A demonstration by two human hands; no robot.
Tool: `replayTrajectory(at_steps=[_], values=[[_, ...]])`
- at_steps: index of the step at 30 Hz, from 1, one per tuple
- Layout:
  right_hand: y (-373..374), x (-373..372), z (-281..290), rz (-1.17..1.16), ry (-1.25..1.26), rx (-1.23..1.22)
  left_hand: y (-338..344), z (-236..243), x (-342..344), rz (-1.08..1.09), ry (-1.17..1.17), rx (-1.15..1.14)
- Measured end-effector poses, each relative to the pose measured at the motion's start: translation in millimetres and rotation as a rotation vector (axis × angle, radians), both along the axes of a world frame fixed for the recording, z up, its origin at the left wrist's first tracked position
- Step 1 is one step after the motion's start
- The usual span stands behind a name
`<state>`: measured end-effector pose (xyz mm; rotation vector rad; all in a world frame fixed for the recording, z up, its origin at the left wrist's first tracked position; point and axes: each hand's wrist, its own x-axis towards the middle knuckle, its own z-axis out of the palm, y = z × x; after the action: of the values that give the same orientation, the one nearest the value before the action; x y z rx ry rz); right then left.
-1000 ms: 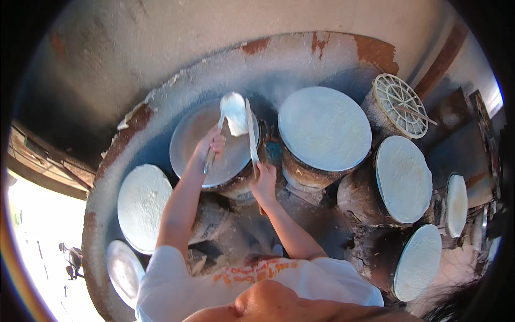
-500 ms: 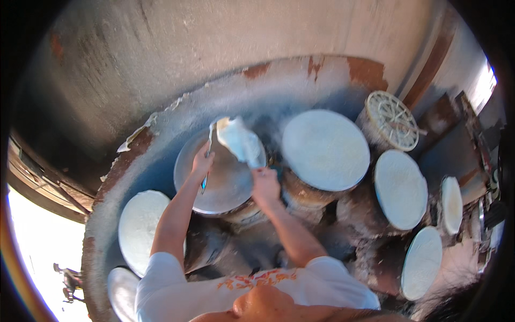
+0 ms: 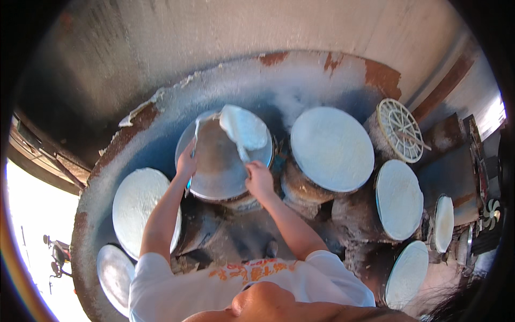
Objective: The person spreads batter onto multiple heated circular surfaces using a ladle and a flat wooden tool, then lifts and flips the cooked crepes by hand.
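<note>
My left hand [image 3: 186, 161] grips a long metal utensil [image 3: 196, 134] above the left part of a round metal griddle [image 3: 217, 180]; its far end is hard to make out. My right hand [image 3: 258, 178] holds the handle of a pale spreading tool [image 3: 241, 150] pointing away from me over the griddle. At that tool's head lies a thick white patch of batter-like stuff [image 3: 249, 129], covering the griddle's upper right part; the rest shows bare, brownish metal.
Round plates coated white stand on drums at left [image 3: 139, 206], right of centre [image 3: 331, 147] and farther right [image 3: 398, 201]. Also around: a bare metal disc [image 3: 112, 276], a round lattice [image 3: 399, 129] with a stick, a fan [image 3: 492, 214], and a rusty curved wall [image 3: 381, 75] behind steam.
The metal utensil in my left hand has moved left, off the white stuff. The right-hand tool's head has swung down onto the griddle's upper right, and the white patch there looks broader.
</note>
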<state>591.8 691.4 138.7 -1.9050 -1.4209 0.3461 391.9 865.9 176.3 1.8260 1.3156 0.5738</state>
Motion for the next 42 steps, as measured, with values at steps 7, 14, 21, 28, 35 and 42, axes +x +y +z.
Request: replayTrajectory(at_steps=[7, 14, 21, 28, 35, 42], values=[[8.0, 35.0, 14.3, 0.011, -0.160, 0.143, -34.7, 22.4, -57.6, 0.089, -0.207, -0.057], [18.5, 15.4, 29.9, 0.176, -0.142, 0.099, -82.4, 36.0, -72.3, 0.249, -0.294, -0.138], [65.9, 76.9, 8.8, 0.221, -0.247, -0.002, -106.4, 32.5, -32.3, 0.350, -0.316, -0.083], [88.2, 42.4, 6.0, 0.573, -0.158, 0.114, -158.5, 60.6, -1.5, 0.568, -0.235, -0.118], [115.7, 144.0, 20.4, 0.453, -0.240, 0.215, -180.2, 52.6, 14.4, 0.573, -0.307, -0.159], [119.7, 84.4, 7.9, 0.828, -0.059, 0.073, -209.0, 55.1, 25.0, 0.619, -0.104, -0.164]])
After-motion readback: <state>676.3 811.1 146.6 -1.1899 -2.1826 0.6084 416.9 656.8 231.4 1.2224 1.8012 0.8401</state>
